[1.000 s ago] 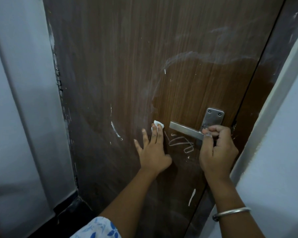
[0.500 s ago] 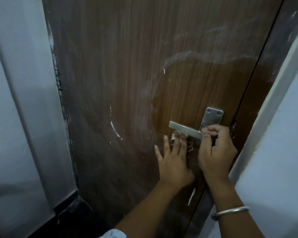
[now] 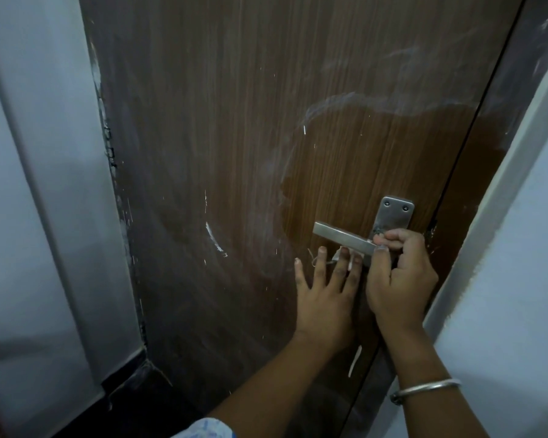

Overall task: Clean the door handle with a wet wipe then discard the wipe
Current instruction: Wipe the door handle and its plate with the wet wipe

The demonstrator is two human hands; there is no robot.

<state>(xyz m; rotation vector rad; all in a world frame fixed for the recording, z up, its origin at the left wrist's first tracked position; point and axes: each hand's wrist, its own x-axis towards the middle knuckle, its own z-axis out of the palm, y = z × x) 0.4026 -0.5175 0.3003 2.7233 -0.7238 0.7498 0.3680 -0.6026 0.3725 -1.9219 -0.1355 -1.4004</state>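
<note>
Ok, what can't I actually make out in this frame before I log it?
Head view only.
Wet wipe: mostly covered by the fingers of the left hand, so its size and dirt are unreadable.
Door handle: pivot end hidden in the grip of the right hand.
Its underside: faces away from the camera.
Backplate: lower part behind that hand.
Where the wipe gets discarded: nothing in frame shows it.

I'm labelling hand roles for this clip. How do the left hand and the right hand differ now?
The left hand lies flat with fingers straight and spread, while the right hand is curled. The left hand presses the white wipe against the door just below the lever; the right hand grips the lever near its plate. The right wrist bears a metal bangle; the left wrist is bare. Both are close to the lever.
</note>
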